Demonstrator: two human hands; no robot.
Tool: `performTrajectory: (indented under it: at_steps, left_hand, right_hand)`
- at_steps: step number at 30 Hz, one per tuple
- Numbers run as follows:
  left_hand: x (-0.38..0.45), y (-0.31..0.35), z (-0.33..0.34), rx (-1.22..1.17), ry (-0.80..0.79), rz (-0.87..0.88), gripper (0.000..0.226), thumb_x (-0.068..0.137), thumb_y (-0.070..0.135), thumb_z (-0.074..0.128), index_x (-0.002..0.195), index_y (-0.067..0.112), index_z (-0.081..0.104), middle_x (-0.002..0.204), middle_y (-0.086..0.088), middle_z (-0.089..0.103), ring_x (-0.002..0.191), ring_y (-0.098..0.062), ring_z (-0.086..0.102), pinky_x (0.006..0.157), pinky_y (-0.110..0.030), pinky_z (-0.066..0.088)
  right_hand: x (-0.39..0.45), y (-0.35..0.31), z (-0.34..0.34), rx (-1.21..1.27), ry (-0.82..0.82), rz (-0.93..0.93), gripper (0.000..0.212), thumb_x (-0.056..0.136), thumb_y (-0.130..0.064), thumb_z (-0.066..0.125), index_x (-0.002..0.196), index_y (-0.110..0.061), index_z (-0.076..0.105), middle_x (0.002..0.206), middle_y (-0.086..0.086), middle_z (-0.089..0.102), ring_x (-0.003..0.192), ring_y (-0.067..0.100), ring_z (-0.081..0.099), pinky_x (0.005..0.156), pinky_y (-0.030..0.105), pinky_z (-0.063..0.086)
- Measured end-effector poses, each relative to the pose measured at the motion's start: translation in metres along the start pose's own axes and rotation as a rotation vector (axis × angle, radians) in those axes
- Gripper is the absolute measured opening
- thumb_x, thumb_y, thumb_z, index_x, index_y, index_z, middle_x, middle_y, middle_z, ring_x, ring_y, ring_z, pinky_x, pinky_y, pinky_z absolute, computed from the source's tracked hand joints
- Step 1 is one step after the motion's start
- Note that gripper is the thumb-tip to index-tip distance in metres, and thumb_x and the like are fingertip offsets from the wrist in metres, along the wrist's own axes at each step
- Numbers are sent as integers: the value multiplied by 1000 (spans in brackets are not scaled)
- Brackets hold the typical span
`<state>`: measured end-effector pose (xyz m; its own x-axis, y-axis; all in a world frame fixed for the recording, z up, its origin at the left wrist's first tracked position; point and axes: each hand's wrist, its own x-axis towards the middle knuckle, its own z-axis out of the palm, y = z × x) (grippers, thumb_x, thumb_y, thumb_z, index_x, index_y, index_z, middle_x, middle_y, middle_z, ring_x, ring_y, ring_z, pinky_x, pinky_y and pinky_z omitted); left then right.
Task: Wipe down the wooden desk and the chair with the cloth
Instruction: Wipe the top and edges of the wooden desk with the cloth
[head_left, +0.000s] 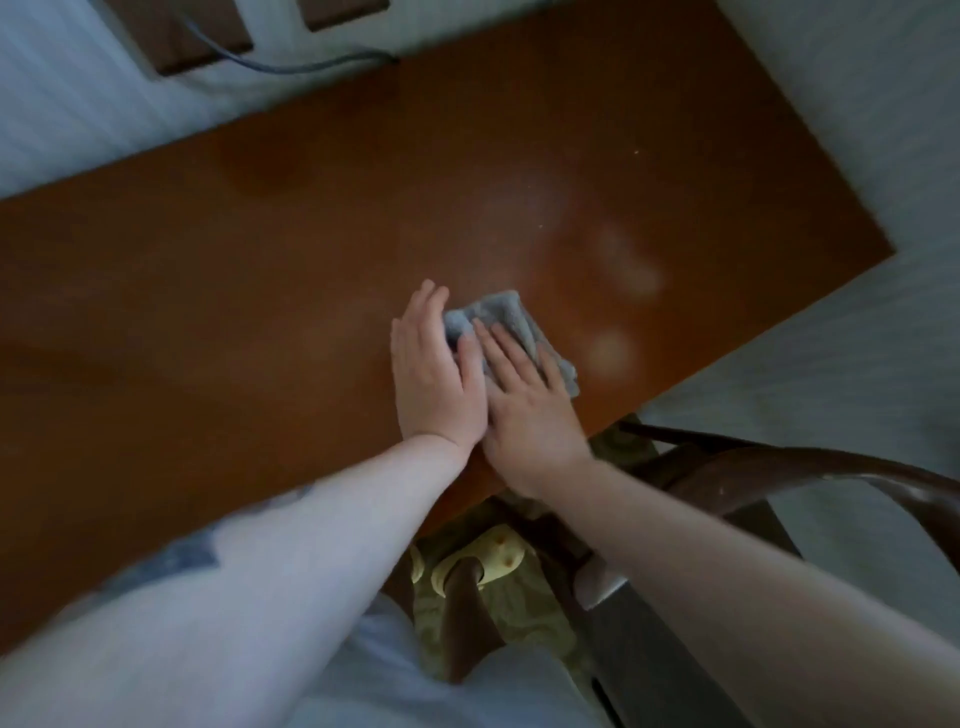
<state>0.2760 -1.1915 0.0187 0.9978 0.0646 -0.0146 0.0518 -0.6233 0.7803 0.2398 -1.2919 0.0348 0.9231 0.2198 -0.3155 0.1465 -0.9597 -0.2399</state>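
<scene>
Your reddish-brown wooden surface (260, 291) lies smooth and glossy under both hands. The dark curved wooden chair (810, 473) sits right of your right hand (524, 410). That hand and your left hand (434, 374) lie flat, fingers extended, pressing the grey terry cloth (511, 325) beneath their fingertips.

Wood, cloth and a soft sheen

The wooden desk (260, 270) has a smooth reddish-brown top with a semi-gloss finish; pale hazy reflections sit on it at about 2 o'clock from the cloth (511, 325). The cloth is grey-blue, soft and nappy, matt, like terry or microfibre. At 4 o'clock from it, the chair (810, 470) shows a dark brown curved wooden rail, smooth and faintly shiny, with small pale scuffs along its top edge.
</scene>
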Motion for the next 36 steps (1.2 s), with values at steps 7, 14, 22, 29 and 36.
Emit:
performTrajectory:
  at_steps: [7, 14, 22, 29, 36]
  left_hand:
    - [13, -47, -71, 149, 161, -74, 45, 98, 20, 43, 143, 19, 42, 157, 0, 30, 148, -16, 15, 121, -35, 0]
    - [31, -90, -84, 408, 76, -114, 49, 97, 21, 43, 145, 16, 40, 156, -3, 31, 147, -23, 16, 121, -45, 8]
    - [32, -89, -82, 415, 84, -123, 49, 96, 25, 37, 143, 18, 41, 155, -1, 32, 147, -23, 17, 119, -44, 7]
    - [31, -91, -82, 284, 166, -124, 52, 97, 36, 27, 143, 15, 42, 150, -2, 42, 145, -22, 24, 120, -42, 11]
    - [30, -88, -81, 284, 161, -109, 56, 95, 40, 30, 142, 12, 42, 149, -5, 42, 144, -24, 26, 119, -44, 12]
  right_hand:
    - [4, 1, 2, 109, 261, 695, 55, 103, -42, 23, 155, -36, 5, 164, 1, 0, 150, 18, -6, 120, 48, 1]
    - [52, -56, -7, -6, -62, -54, 54, 104, -41, 28, 152, -47, 2, 162, -11, -11, 147, 8, -17, 118, 40, -13]
    - [31, -108, 29, 99, 148, 389, 55, 103, -41, 27, 153, -43, 3, 163, -4, -5, 146, 12, -17, 119, 44, -8]
    - [99, -60, -6, 103, 84, 229, 54, 103, -40, 33, 152, -44, 11, 164, -6, 0, 149, 12, -7, 118, 42, -6]
    - [85, -102, 9, 16, 97, -20, 54, 103, -42, 30, 153, -41, 10, 164, -5, -2, 149, 12, -10, 120, 43, -6]
